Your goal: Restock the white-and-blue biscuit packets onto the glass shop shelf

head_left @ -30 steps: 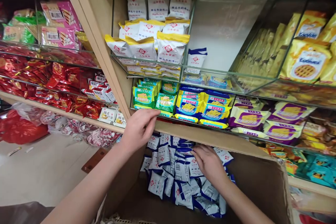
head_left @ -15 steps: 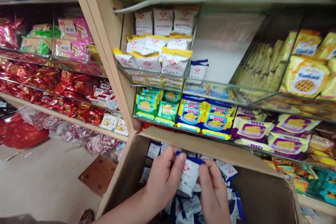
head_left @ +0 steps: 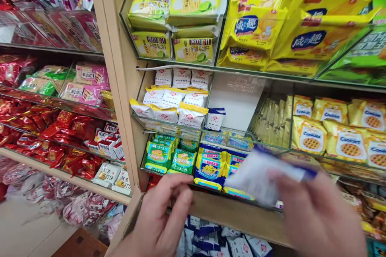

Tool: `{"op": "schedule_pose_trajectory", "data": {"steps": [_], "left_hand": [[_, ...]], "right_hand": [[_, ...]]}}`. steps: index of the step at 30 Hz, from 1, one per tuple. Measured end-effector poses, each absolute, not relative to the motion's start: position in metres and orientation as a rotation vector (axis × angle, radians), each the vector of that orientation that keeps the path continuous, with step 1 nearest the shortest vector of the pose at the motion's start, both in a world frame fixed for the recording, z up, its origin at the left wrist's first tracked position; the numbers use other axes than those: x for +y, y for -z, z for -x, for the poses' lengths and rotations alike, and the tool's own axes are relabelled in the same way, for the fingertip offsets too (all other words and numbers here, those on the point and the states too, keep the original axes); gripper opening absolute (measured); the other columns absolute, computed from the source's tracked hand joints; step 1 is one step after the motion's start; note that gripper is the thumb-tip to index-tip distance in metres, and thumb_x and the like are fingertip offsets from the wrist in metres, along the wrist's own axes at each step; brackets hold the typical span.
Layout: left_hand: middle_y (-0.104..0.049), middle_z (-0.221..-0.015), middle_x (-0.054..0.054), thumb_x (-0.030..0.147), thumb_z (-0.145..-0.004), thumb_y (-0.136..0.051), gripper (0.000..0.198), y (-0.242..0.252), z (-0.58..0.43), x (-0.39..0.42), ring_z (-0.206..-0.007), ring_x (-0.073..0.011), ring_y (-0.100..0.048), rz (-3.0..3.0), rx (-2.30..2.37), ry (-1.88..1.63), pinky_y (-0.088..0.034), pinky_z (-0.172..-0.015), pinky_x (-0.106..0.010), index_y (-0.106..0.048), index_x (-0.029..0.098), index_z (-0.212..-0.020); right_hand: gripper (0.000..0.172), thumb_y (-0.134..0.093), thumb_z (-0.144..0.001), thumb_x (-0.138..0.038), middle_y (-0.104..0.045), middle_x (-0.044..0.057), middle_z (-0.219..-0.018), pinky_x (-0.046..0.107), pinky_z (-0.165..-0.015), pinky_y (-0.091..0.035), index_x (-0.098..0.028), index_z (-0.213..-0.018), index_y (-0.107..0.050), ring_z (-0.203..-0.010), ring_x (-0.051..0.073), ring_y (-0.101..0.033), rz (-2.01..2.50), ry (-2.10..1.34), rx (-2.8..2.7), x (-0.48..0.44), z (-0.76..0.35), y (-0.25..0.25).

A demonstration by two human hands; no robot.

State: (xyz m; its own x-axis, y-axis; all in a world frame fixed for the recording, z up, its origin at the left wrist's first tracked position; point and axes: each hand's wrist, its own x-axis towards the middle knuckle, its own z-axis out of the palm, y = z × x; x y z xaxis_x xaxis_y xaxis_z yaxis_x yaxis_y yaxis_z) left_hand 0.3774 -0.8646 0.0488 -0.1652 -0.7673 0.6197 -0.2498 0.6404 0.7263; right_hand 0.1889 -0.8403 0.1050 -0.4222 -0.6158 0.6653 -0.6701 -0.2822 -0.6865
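Glass-fronted shelves [head_left: 45, 49] of packaged snacks spread before me, divided by a pale wooden upright [head_left: 113, 60]; red-wrapped packets [head_left: 74, 124] crowd the bays left of it, while lemon sandwich biscuits [head_left: 197, 2] sit high on its right; below these, yellow-edged white packets [head_left: 167, 100] stand in rows, and just beside them, past a glass divider, one blue-topped white packet [head_left: 215, 120] stands upright; "Cookies" packets [head_left: 346, 140] fill a compartment farther right; green biscuit packs [head_left: 158, 158] and blue-and-yellow biscuit packs [head_left: 210, 168] line the shelf beneath. My right hand [head_left: 325, 213], blurred, is closed on a blue-ended white packet [head_left: 256, 176], raised in front of the lower shelf; I cannot tell whether it touches the packs behind. My left hand [head_left: 159, 217] is at the left side of a cardboard box [head_left: 238, 215], fingers loosely curled, thumb slightly apart from them, nothing visible in its grip; inside the box, between my hands, more blue-edged white packets [head_left: 238, 245] lie heaped.
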Motion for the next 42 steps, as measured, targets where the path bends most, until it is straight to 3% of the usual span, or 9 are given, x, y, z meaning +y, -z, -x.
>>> {"op": "schedule_pose_trajectory", "data": {"steps": [4,7,11,14,18,20,23,31,42], "left_hand": [[-0.061,-0.079,-0.001,0.029,-0.085,-0.041,0.016,-0.045,-0.397,-0.908,-0.074,-0.0153,-0.057,-1.217,-1.992,0.300,-0.041,-0.067,-0.024,-0.052,0.022,-0.094],[-0.062,-0.073,-0.001,0.034,-0.084,-0.041,0.020,-0.030,-0.402,-0.925,-0.071,-0.0165,-0.059,-1.431,-2.149,0.486,-0.041,-0.062,-0.023,-0.055,0.022,-0.092],[-0.064,-0.078,0.000,0.038,-0.082,-0.042,0.022,-0.020,-0.404,-0.924,-0.076,-0.0170,-0.060,-1.482,-2.251,0.579,-0.040,-0.063,-0.022,-0.058,0.025,-0.090],[-0.065,-0.081,0.000,0.038,-0.083,-0.040,0.022,-0.020,-0.405,-0.919,-0.079,-0.0167,-0.059,-1.493,-2.213,0.547,-0.039,-0.066,-0.022,-0.057,0.026,-0.092],[-0.064,-0.086,-0.001,0.036,-0.085,-0.038,0.022,-0.020,-0.405,-0.914,-0.083,-0.0174,-0.059,-1.498,-2.204,0.497,-0.040,-0.067,-0.022,-0.057,0.026,-0.092],[-0.064,-0.086,-0.001,0.035,-0.086,-0.037,0.023,-0.021,-0.405,-0.912,-0.083,-0.0178,-0.060,-1.486,-2.210,0.483,-0.040,-0.068,-0.023,-0.057,0.026,-0.091],[-0.065,-0.084,-0.002,0.035,-0.086,-0.036,0.024,-0.022,-0.403,-0.912,-0.082,-0.0183,-0.060,-1.477,-2.221,0.490,-0.041,-0.069,-0.024,-0.057,0.026,-0.092],[-0.065,-0.086,-0.001,0.033,-0.087,-0.036,0.023,-0.023,-0.404,-0.912,-0.083,-0.0185,-0.060,-1.449,-2.230,0.519,-0.041,-0.069,-0.025,-0.057,0.027,-0.094],[-0.065,-0.087,-0.002,0.034,-0.087,-0.036,0.025,-0.022,-0.404,-0.911,-0.085,-0.0186,-0.060,-1.443,-2.235,0.509,-0.041,-0.071,-0.025,-0.057,0.027,-0.097]], "right_hand": [[0.030,-0.054,-0.075,-0.047,-0.048,-0.003,-0.051,0.021,-0.039,-0.035,-0.020,-0.062,-0.048,-0.045,0.010,-0.045,-2.028,-1.549,-1.853,-0.920,-0.152,-0.162],[0.018,-0.060,-0.074,-0.033,-0.056,-0.001,-0.063,0.022,-0.045,-0.044,-0.018,-0.074,-0.050,-0.049,0.010,-0.051,-2.457,-1.416,-2.118,-0.978,-0.152,-0.169],[0.013,-0.059,-0.074,-0.025,-0.061,0.002,-0.069,0.026,-0.052,-0.050,-0.017,-0.081,-0.050,-0.052,0.013,-0.059,-2.504,-1.185,-2.213,-1.021,-0.175,-0.159],[0.027,-0.067,-0.065,-0.024,-0.060,0.008,-0.084,0.033,-0.066,-0.050,-0.016,-0.086,-0.052,-0.071,0.020,-0.062,-2.398,-0.977,-2.172,-1.029,-0.187,-0.157],[0.066,-0.077,-0.047,-0.030,-0.046,0.017,-0.113,0.039,-0.079,-0.045,-0.014,-0.103,-0.045,-0.100,0.032,-0.052,-2.204,-0.789,-2.159,-1.027,-0.187,-0.156],[0.077,-0.078,-0.045,-0.030,-0.051,0.018,-0.105,0.039,-0.072,-0.046,-0.012,-0.110,-0.040,-0.094,0.033,-0.055,-2.200,-0.688,-2.211,-1.027,-0.187,-0.156],[0.071,-0.075,-0.049,-0.022,-0.059,0.014,-0.088,0.036,-0.065,-0.047,-0.012,-0.109,-0.038,-0.083,0.030,-0.058,-2.270,-0.597,-2.218,-1.029,-0.189,-0.156],[0.082,-0.075,-0.050,-0.026,-0.059,0.011,-0.093,0.029,-0.049,-0.047,-0.017,-0.117,-0.029,-0.062,0.019,-0.059,-2.297,-0.815,-2.346,-1.036,-0.185,-0.152],[0.082,-0.074,-0.050,-0.028,-0.053,0.012,-0.105,0.027,-0.051,-0.054,-0.021,-0.115,-0.025,-0.078,0.020,-0.060,-2.386,-1.349,-2.402,-1.038,-0.176,-0.144]]}}
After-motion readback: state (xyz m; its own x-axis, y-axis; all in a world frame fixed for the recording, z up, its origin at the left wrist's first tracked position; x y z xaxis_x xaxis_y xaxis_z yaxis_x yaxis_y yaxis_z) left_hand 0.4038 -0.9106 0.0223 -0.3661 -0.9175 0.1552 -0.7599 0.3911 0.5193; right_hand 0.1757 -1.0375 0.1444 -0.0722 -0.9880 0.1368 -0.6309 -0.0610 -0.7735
